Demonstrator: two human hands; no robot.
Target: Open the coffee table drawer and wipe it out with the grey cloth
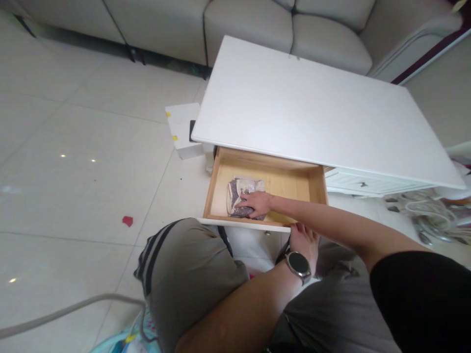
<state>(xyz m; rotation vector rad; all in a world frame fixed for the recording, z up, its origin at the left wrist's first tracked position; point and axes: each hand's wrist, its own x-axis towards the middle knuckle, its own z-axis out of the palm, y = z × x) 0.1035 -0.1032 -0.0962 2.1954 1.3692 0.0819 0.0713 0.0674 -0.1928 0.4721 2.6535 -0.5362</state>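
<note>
A wooden drawer (pixel 290 186) is pulled out of the white coffee table (pixel 312 103). Inside it, towards the left, lies a folded patterned cloth (pixel 237 189) in grey and cream. My right hand (pixel 256 203) reaches across from the right and rests on this cloth with its fingers spread; it is open. Below that arm, my left hand (pixel 303 244), with a watch on the wrist, has its fingers hooked over the top edge of the drawer front, so it is closed on it. Part of the cloth is hidden under my right hand.
A grey sofa (pixel 250 24) stands behind the table. Beside the table's left end is a white box (pixel 182 127) on the tiled floor. A red scrap (pixel 127 221) lies further left. A hose (pixel 73 311) runs at lower left; cables (pixel 427 208) lie at right.
</note>
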